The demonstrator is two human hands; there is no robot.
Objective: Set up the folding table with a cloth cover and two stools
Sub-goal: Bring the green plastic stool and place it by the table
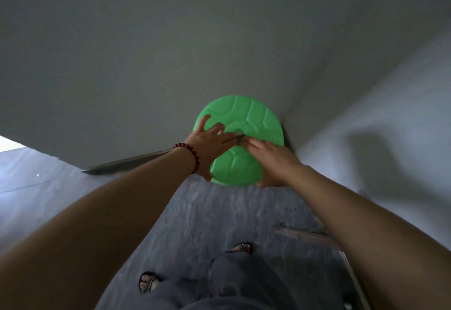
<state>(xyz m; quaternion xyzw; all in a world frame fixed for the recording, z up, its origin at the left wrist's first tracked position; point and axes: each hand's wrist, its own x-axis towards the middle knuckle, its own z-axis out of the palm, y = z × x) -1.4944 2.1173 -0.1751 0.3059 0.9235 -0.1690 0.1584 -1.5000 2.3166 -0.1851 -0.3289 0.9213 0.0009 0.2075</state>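
**Item: green stool** (253,114). Round plastic seat with a moulded panel pattern, its face turned up toward the camera. It is in the corner where the two walls (146,65) meet, straight ahead of the person and beyond the feet. Only the seat disc shows. The body under it is hidden, so I cannot tell whether it is folded flat or what it rests on.

**Left hand** (210,146). Lies on the left part of the seat with the fingers spread and fairly straight, and the thumb down at the near rim. A bead bracelet (192,155) is on the wrist.

**Right hand** (273,160). Lies on the near right part of the seat with the thumb at the near rim. The fingers reach in to the middle, where a small dark strap (238,138) sits. Blur hides whether they pinch the strap or only touch it.

**Key relation.** The seat is round and has no long axis in this view. Both hands meet at its centre and are about equally near, one on each side, and the right fingertips are closest to the strap. The next move likely depends on that central strap, drawn toward the person while the rim is steadied.

**Stage, as judged.** The first stool is in hand. No table, cloth or second stool is in view.

**Also present.** Grey floor (219,212), sandals (147,283) and a wooden strip (305,235) lying at the right.
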